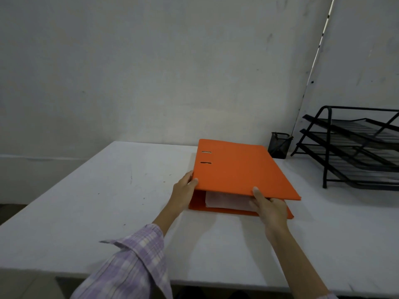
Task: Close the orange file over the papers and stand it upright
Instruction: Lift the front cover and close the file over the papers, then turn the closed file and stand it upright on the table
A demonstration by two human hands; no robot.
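Both hands gripping stiff orange cardboard file (241,171) cover: left hand (183,190) at 9 o'clock, right hand (269,208) at 5. White papers (224,200) probably shifting.

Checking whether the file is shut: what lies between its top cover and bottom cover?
White papers, seen in the head view through the gap between the top cover and bottom cover.

No readable text, label or number shows on anything here.

1. White counter (90,201), scuffed with small dark marks.
2. Bare grey-white wall (151,72) behind, stained.
3. Black wire tray rack (354,147) at right.
4. Black mesh cup (279,145) beside the rack.
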